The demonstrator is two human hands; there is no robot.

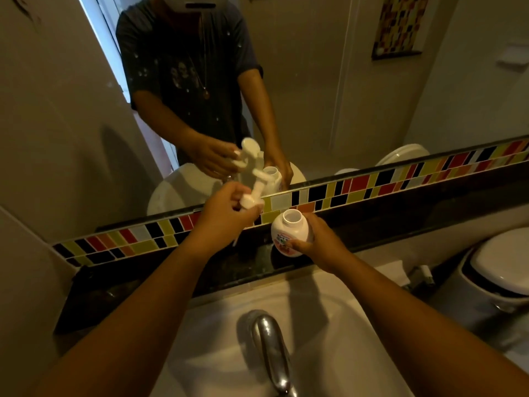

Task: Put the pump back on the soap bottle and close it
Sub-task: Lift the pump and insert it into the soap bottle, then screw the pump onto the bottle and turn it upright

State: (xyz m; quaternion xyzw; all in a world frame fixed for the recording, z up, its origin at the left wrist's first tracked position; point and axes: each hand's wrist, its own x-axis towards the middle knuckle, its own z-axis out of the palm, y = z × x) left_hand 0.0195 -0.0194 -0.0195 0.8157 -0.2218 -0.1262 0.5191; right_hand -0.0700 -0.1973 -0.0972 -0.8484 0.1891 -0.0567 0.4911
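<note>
left hand gripping, right hand clasping

bottle on ledge behind sink, pump to its left

White pump aloft, tilted, beside upright uncapped soap bottle.

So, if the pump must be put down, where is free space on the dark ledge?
The dark ledge is bare right of the soap bottle and left of the left hand. Between the hands, where the pump hangs, it is crowded.
</note>
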